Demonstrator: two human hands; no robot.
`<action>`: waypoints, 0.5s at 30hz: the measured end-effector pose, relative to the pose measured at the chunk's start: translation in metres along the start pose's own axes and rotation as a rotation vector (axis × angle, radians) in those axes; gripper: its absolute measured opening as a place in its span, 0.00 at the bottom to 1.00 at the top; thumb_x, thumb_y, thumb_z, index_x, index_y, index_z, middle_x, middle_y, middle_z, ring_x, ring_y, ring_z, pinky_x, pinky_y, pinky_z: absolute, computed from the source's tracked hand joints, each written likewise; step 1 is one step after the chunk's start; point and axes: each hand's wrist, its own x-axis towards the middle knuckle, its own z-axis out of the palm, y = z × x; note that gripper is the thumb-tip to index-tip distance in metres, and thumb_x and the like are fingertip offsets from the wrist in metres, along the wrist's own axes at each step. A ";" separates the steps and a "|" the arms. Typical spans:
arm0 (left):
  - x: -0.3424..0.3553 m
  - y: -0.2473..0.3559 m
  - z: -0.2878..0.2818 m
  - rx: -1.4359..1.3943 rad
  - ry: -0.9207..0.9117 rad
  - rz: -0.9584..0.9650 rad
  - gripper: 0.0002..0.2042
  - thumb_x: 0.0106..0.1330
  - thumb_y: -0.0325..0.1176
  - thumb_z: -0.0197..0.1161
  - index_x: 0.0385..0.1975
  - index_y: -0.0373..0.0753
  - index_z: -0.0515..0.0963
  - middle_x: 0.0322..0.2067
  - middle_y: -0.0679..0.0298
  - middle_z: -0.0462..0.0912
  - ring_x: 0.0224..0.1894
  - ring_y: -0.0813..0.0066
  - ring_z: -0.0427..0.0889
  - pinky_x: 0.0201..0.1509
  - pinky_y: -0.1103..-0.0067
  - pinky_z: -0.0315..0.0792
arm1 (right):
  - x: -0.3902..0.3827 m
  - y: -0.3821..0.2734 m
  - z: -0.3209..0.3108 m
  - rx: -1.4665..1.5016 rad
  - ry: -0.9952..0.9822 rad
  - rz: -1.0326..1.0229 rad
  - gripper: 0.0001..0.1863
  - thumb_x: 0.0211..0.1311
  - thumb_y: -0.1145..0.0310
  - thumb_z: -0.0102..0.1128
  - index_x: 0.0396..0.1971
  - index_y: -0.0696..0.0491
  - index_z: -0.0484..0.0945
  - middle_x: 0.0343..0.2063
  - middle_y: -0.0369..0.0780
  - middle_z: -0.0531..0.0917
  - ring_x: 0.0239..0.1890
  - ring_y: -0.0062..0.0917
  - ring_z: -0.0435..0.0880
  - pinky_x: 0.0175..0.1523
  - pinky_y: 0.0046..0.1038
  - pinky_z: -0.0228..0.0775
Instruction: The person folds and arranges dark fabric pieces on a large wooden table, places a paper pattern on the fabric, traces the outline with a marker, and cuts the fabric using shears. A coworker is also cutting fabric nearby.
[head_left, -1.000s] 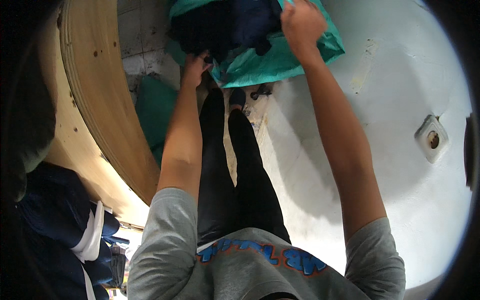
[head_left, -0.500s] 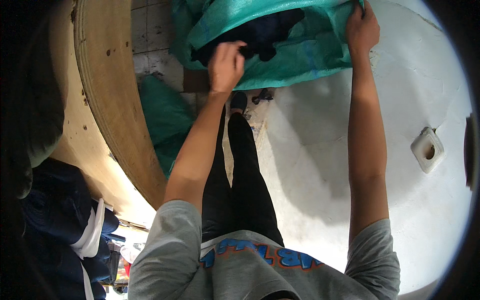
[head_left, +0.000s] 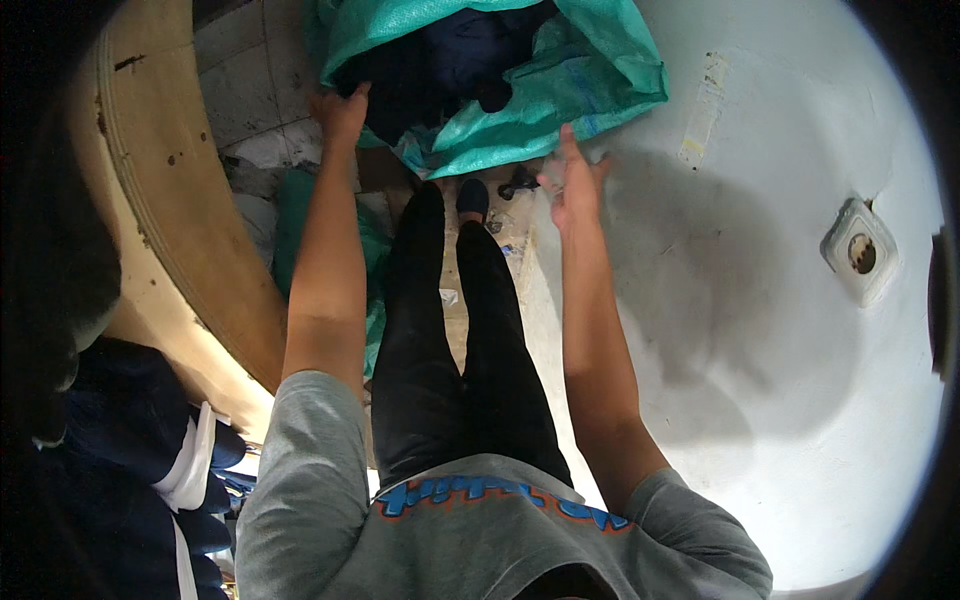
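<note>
A large green woven sack [head_left: 480, 150] gapes at the top of the view, with dark navy cloth [head_left: 450, 60] bunched inside its mouth. At the sack's left edge, my left hand [head_left: 343, 112] is closed on the rim, its thumb toward the opening. My right hand [head_left: 577, 188] is just below the sack's lower right rim. Its fingers are spread and slightly blurred, with nothing held in them; one fingertip is close to the rim, and I cannot tell whether it touches.
A curved wooden edge [head_left: 200, 220] runs down the left side. Another green sack [head_left: 375, 250] lies beside my left leg. Dark rolled fabric [head_left: 120, 410] is piled at lower left. On the right, a pale wall [head_left: 740, 300] carries a white socket [head_left: 860, 250].
My right hand has let go of the sack's upper right rim and moved down and left. My left hand has moved left, from the cloth to the sack's edge. The sack's right side has sagged.
</note>
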 end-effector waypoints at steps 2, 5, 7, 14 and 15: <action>-0.024 0.026 -0.003 -0.261 -0.087 0.095 0.44 0.73 0.55 0.70 0.79 0.26 0.67 0.78 0.36 0.67 0.82 0.42 0.65 0.84 0.56 0.61 | 0.002 0.006 -0.004 0.172 -0.090 0.298 0.50 0.74 0.55 0.76 0.83 0.57 0.54 0.75 0.55 0.70 0.71 0.53 0.77 0.72 0.56 0.78; -0.054 0.048 -0.015 -0.227 -0.058 -0.078 0.41 0.74 0.52 0.70 0.77 0.26 0.69 0.77 0.37 0.70 0.81 0.45 0.68 0.84 0.58 0.61 | 0.028 0.019 -0.019 0.117 -0.317 0.232 0.19 0.84 0.67 0.61 0.68 0.55 0.74 0.63 0.44 0.83 0.61 0.41 0.87 0.66 0.49 0.85; -0.079 0.057 -0.020 -0.562 -0.178 -0.088 0.41 0.74 0.50 0.70 0.77 0.24 0.68 0.77 0.39 0.70 0.80 0.47 0.68 0.84 0.60 0.59 | 0.030 -0.002 -0.027 0.072 -0.302 0.116 0.19 0.84 0.66 0.58 0.69 0.55 0.76 0.62 0.43 0.85 0.58 0.37 0.88 0.61 0.45 0.86; -0.126 0.126 -0.063 -0.716 -0.212 0.046 0.46 0.70 0.48 0.74 0.76 0.17 0.62 0.74 0.42 0.73 0.77 0.54 0.71 0.84 0.63 0.58 | -0.044 -0.147 -0.079 0.138 -0.427 -0.107 0.19 0.86 0.66 0.55 0.69 0.57 0.76 0.63 0.40 0.86 0.62 0.28 0.85 0.70 0.37 0.75; -0.134 0.135 -0.071 -0.709 -0.195 0.076 0.43 0.69 0.48 0.76 0.72 0.18 0.68 0.66 0.45 0.81 0.70 0.56 0.78 0.78 0.66 0.66 | -0.056 -0.163 -0.090 0.121 -0.457 -0.164 0.19 0.86 0.66 0.55 0.69 0.57 0.76 0.64 0.40 0.85 0.63 0.28 0.84 0.70 0.36 0.74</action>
